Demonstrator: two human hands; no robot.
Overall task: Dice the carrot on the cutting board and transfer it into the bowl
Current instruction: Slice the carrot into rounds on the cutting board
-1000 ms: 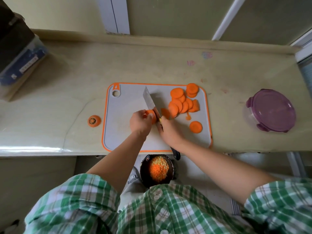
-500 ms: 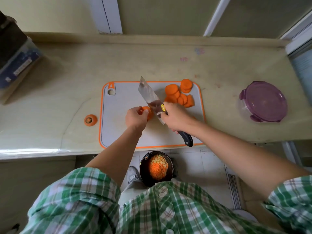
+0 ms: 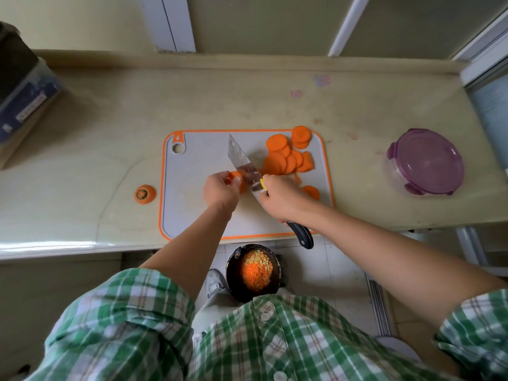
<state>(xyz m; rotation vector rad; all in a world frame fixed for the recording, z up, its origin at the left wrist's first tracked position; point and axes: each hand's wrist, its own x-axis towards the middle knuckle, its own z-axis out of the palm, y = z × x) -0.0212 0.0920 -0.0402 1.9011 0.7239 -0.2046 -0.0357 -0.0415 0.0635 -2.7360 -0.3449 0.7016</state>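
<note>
Left hand (image 3: 220,188): fingers curled, pinched the carrot stub (image 3: 235,176).
Right hand (image 3: 281,199): gripped the knife (image 3: 242,163), forearm extended.

- Cutting board (image 3: 198,160) mid-counter (image 3: 247,105).
- Carrot slices (image 3: 286,158) on its far right.
- Carrot top (image 3: 145,193) left of board, lidded container (image 3: 426,160) right.
- Bowl (image 3: 233,284) below counter's near edge.
</note>
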